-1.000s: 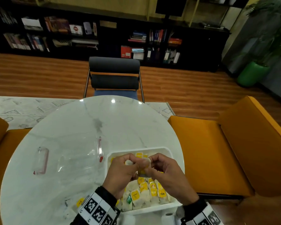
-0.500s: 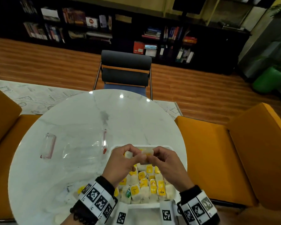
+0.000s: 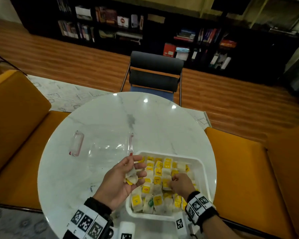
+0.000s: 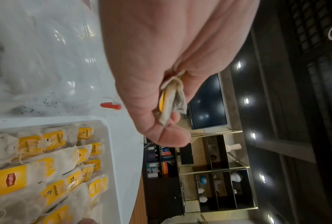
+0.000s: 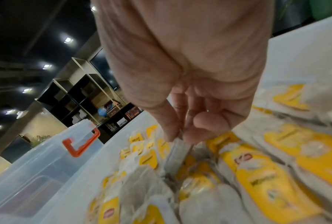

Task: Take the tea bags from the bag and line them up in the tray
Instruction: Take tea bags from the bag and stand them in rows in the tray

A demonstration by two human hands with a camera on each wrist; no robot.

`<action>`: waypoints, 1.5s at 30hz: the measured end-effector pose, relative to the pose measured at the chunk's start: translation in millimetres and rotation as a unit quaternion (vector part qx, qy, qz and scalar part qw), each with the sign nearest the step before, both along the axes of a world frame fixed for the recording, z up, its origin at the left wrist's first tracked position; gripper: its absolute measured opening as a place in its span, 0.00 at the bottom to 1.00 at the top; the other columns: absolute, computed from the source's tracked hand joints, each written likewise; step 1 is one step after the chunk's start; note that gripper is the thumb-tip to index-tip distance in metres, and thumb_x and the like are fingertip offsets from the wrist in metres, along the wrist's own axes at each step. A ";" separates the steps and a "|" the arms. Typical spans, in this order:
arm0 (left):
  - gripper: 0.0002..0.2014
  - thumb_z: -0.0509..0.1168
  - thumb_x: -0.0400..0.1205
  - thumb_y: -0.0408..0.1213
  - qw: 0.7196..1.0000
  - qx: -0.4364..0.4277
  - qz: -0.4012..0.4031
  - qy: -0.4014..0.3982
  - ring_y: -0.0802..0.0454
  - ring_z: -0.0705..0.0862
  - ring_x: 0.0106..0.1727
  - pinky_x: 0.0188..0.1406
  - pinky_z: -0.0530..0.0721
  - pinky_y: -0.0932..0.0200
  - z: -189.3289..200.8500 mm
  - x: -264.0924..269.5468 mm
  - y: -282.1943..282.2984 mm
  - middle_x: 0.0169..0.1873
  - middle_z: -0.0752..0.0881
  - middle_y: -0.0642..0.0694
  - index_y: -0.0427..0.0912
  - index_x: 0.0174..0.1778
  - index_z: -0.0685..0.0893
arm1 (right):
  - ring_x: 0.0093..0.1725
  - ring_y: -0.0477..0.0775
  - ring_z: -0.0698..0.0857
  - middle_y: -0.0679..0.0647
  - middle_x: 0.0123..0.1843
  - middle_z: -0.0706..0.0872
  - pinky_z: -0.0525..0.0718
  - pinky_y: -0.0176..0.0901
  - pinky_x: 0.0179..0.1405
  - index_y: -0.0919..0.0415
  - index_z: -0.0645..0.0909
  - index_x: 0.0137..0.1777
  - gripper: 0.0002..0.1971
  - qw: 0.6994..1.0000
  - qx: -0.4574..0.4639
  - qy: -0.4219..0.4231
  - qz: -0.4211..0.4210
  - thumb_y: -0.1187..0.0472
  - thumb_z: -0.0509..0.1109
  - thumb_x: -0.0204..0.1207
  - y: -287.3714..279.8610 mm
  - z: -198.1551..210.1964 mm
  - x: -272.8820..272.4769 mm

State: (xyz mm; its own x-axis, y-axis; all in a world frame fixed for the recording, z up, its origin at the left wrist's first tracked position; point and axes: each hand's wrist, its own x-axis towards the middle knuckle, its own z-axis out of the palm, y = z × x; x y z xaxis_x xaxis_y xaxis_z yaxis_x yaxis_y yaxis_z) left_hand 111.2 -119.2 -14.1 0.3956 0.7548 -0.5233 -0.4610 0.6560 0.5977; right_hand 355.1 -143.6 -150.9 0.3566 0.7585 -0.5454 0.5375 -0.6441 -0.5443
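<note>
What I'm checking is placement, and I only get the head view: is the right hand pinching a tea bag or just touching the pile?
Observer: In the right wrist view, the right hand pinches the top edge of one tea bag between thumb and forefinger. The bag stands on edge between the rows in the tray.
Operator: And the left grip, one bag or several?
Observer: In the left wrist view, the left hand holds a folded bunch against the palm, with one yellow tag edge showing. I cannot count the bags.
Operator: Any brand readable?
Observer: Yes, a tag in the tray reads Lipton.
</note>
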 end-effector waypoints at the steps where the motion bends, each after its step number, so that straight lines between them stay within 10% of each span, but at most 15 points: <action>1: 0.15 0.55 0.90 0.36 1.000 -0.001 -0.001 -0.012 0.44 0.89 0.39 0.35 0.90 0.52 1.5 -1.3 -0.4 0.49 0.89 0.35 0.33 0.64 0.84 | 0.32 0.51 0.78 0.52 0.30 0.79 0.76 0.40 0.32 0.59 0.77 0.30 0.11 1.000 -0.010 -0.015 0.006 0.66 0.73 0.72 1.3 -0.7 -3.5; 8: 0.20 0.58 0.86 0.40 0.992 -0.052 -0.022 -0.117 0.31 0.89 0.55 0.51 0.90 0.42 11.0 -5.3 -1.6 0.64 0.85 0.26 0.31 0.67 0.82 | 0.39 0.54 0.82 0.52 0.39 0.82 0.78 0.41 0.37 0.56 0.73 0.33 0.15 0.994 -0.009 -0.102 0.023 0.55 0.76 0.73 5.0 27.0 -18.2; 14: 0.22 0.61 0.84 0.41 0.986 -0.079 -0.032 -0.145 0.30 0.88 0.59 0.61 0.85 0.39 11.9 -9.5 4.1 0.69 0.82 0.25 0.32 0.71 0.80 | 0.31 0.45 0.81 0.49 0.31 0.84 0.75 0.33 0.29 0.52 0.81 0.37 0.10 0.971 0.238 -0.029 0.021 0.53 0.80 0.72 -6.1 133.1 -35.6; 18: 0.22 0.58 0.89 0.45 0.989 -0.070 -0.049 -0.123 0.31 0.82 0.66 0.70 0.78 0.40 8.3 -5.6 5.8 0.66 0.84 0.30 0.35 0.75 0.75 | 0.32 0.43 0.80 0.42 0.33 0.83 0.76 0.29 0.33 0.47 0.85 0.45 0.06 0.933 0.318 0.006 0.167 0.54 0.79 0.73 -25.7 195.4 -79.1; 24: 0.31 0.50 0.88 0.59 0.987 0.000 -0.137 -0.088 0.46 0.89 0.46 0.45 0.86 0.56 12.0 9.2 1.1 0.46 0.89 0.37 0.35 0.71 0.80 | 0.37 0.42 0.87 0.44 0.40 0.89 0.83 0.31 0.38 0.41 0.83 0.58 0.11 0.948 0.278 0.064 0.144 0.58 0.72 0.79 -27.3 177.2 -104.5; 27: 0.34 0.48 0.88 0.60 0.983 0.021 -0.170 -0.071 0.39 0.88 0.59 0.62 0.85 0.47 14.0 7.8 0.7 0.58 0.89 0.31 0.33 0.71 0.81 | 0.36 0.44 0.87 0.40 0.44 0.88 0.82 0.30 0.37 0.41 0.87 0.55 0.15 0.951 0.286 0.085 0.080 0.64 0.74 0.77 -30.5 172.8 -104.6; 29: 0.32 0.51 0.88 0.57 0.982 0.019 -0.179 -0.064 0.36 0.86 0.63 0.69 0.79 0.42 12.7 3.5 2.3 0.65 0.86 0.31 0.33 0.72 0.81 | 0.33 0.50 0.88 0.49 0.40 0.89 0.85 0.38 0.34 0.44 0.88 0.53 0.13 0.949 0.286 0.131 0.024 0.65 0.74 0.77 -33.2 171.1 -102.2; 36: 0.20 0.75 0.78 0.33 0.974 0.057 -0.216 -0.039 0.46 0.87 0.45 0.40 0.87 0.56 -1.2 -10.3 9.4 0.45 0.86 0.35 0.31 0.64 0.81 | 0.36 0.53 0.89 0.59 0.42 0.90 0.86 0.40 0.37 0.59 0.88 0.55 0.08 0.913 0.293 0.257 -0.117 0.68 0.72 0.79 -43.1 170.5 -96.0; 45: 0.09 0.74 0.77 0.36 0.962 0.171 -0.196 0.081 0.49 0.78 0.30 0.31 0.80 0.58 17.6 0.7 5.8 0.30 0.80 0.39 0.35 0.45 0.83 | 0.40 0.59 0.90 0.61 0.44 0.89 0.88 0.46 0.42 0.65 0.86 0.54 0.06 0.899 0.297 0.303 -0.106 0.68 0.69 0.82 -52.5 169.2 -87.9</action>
